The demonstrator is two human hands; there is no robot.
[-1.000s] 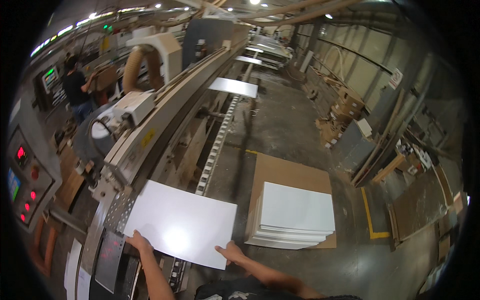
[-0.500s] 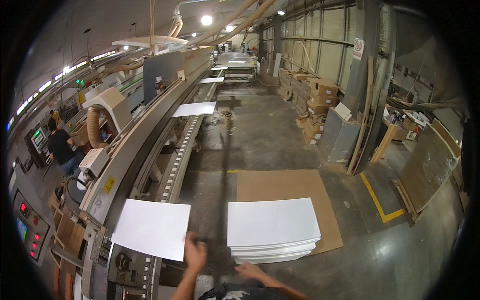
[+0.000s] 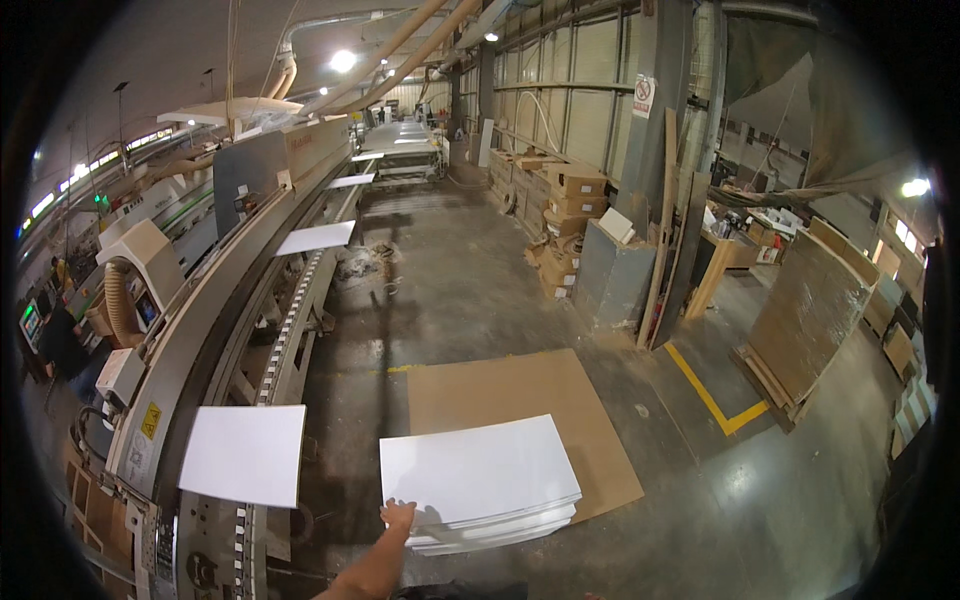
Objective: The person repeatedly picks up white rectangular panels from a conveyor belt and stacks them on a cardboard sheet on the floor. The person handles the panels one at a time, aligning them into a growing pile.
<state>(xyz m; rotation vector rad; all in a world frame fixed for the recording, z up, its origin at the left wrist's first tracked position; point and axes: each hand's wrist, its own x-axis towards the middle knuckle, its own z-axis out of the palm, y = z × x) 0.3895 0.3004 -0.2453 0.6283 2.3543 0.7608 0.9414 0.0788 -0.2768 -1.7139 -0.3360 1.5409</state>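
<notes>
My left hand (image 3: 398, 516) is at the near left corner of a stack of white panels (image 3: 478, 470). Its fingers curl over the edge of the top panel, and the thumb is hidden. The stack's layers show along its near side, slightly uneven. My right hand is out of view below the lower edge. Left of the stack, a single white panel (image 3: 245, 455) lies on the machine's conveyor track (image 3: 272, 375), untouched.
The stack sits on a brown board (image 3: 590, 455) on the floor. More white panels (image 3: 315, 237) lie farther up the long machine (image 3: 215, 330). Cardboard boxes (image 3: 575, 205) line the right wall; a wrapped stack of boards (image 3: 810, 320) leans at right. A person (image 3: 65, 345) stands far left.
My left hand has moved right, from beside the panel on the machine to the stack's corner. My right hand has left the stack's near edge and dropped out of view. The view has turned right.
</notes>
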